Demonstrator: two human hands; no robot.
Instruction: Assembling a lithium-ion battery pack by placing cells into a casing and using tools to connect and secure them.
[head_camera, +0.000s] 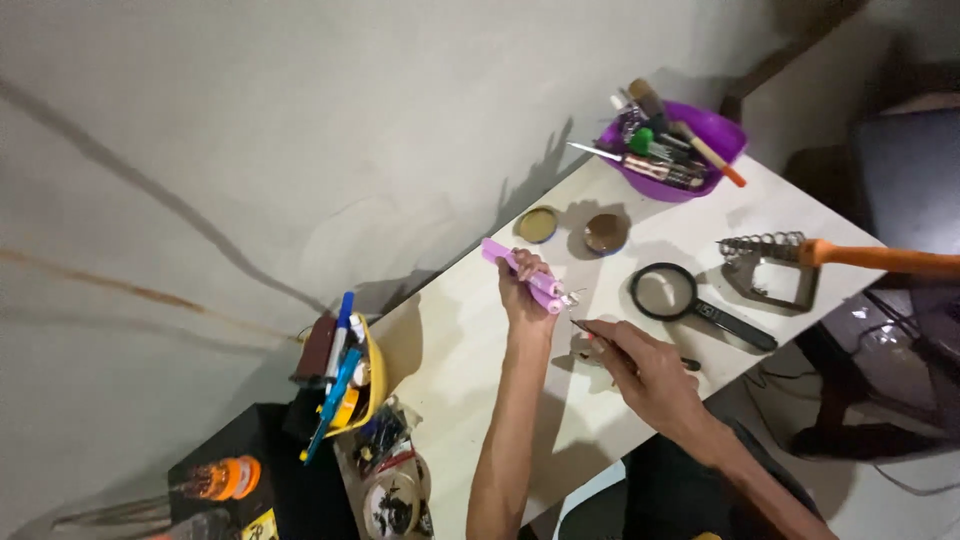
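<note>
A: What is held in the left hand (522, 290)?

B: A small pink tube-shaped object (523, 268) is gripped there, with the fingers closed around its middle, above the pale table (470, 330). One end of it is pointed toward the wall; at the other end something small and shiny is seen, but it is too tiny to be made out.

A: And the right hand (645, 372)?

B: It is closed on a thin dark tool (583, 327), held like a pen. The tip is brought very near to the shiny end of the pink object. Whether they touch cannot be told. The back part of the tool is hidden by the fingers.

A: What is placed around them?

B: A black magnifying glass (668, 293) is laid just beside the right hand. Behind it two round lids (538, 224) are seen, and a purple bowl (722, 130) filled with tools. A metal stand (772, 268) is set near an orange handle (885, 258), which is cut off by the picture edge. A yellow cup (374, 372) with pens is placed at the table's near-left corner.
</note>
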